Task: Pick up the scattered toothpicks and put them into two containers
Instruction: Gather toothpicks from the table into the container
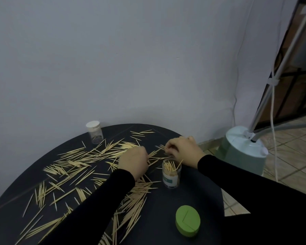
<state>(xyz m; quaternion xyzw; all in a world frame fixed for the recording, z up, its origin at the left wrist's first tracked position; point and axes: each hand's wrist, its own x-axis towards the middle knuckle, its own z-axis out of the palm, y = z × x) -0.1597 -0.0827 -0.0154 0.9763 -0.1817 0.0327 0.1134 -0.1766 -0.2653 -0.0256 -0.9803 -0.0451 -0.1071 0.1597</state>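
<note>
the open clear jar stands upright on the dark round surface, and it is partly filled with toothpicks standing on end, a few leaning out over its rim. it has a white and green label on its side. a second, smaller clear jar stands far to the left and behind the open jar, near the wall, with a white cap on it; something thin lies at its bottom, though i cannot tell exactly what. a green round lid lies in front of the open jar, well apart from it.

the scattered toothpicks lie in loose heaps mostly to the left of the open jar, with more spread in front of it and a few behind.

the left hand, in a black sleeve, rests knuckles-up just left of the open jar, its fingers curled down onto the toothpicks; whether it grips any i cannot tell. the right hand hovers just behind the open jar, fingers curled, pinching a small bundle of toothpicks that points left.
</note>
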